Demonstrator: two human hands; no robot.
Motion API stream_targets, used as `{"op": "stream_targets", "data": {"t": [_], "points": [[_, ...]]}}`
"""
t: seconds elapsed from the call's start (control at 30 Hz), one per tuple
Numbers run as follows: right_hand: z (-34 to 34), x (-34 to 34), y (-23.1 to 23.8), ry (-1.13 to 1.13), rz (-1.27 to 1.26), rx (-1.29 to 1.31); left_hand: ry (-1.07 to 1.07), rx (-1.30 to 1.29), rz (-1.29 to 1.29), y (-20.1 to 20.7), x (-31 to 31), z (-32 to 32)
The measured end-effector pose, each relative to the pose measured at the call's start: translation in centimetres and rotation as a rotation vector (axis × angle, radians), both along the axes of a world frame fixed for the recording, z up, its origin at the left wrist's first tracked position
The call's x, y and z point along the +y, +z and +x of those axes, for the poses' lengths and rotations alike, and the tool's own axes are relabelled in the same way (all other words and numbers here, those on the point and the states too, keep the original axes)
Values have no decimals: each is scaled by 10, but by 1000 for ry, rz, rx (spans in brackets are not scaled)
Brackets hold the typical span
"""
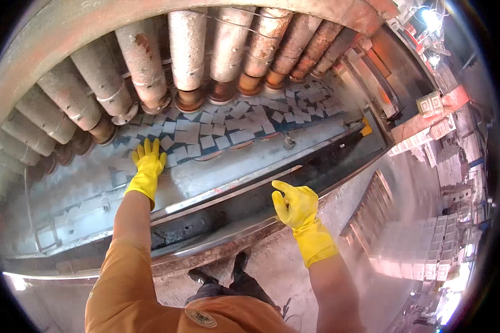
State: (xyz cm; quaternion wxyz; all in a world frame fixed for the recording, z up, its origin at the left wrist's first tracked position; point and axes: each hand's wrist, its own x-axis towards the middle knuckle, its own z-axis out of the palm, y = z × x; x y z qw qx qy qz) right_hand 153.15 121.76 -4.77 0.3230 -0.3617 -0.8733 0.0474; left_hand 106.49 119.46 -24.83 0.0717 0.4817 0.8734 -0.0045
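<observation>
In a yellow rubber glove, my left hand (148,161) reaches over the wet machine bed (233,167). Its fingers are spread, palm down, at the edge of many small, flat, pale square pieces (241,123) that look like stone tiles. Whether the hand presses on a piece beneath it is hidden. My right hand (296,204), gloved the same way, hovers in front of the bed's near rail. Its index finger and thumb stand apart while the other fingers curl in, and nothing shows between them.
A row of thick, worn metal cylinders (187,53) hangs over the bed's far side under a curved beam (94,25). A dark trough (205,222) runs along the near edge. Right of me are a wooden pallet (366,202) and stacked pale blocks (428,250).
</observation>
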Motion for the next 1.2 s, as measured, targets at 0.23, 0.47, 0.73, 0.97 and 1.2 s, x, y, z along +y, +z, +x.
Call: {"op": "stream_targets", "data": {"t": [0.23, 0.47, 0.73, 0.97, 1.2], "points": [[-1, 5, 9, -20, -9, 15, 30, -48, -75, 43, 3, 4], [-8, 16, 6, -40, -11, 44, -110, -106, 81, 87, -26, -32], [-16, 25, -4, -25, 16, 92, -140, -128, 243, 228, -175, -17], [-20, 39, -17, 10, 37, 91, 58, -54, 496, 233, -323, 91], [-33, 53, -19, 24, 122, 109, 331, -91, 420, 123, -377, 179]]}}
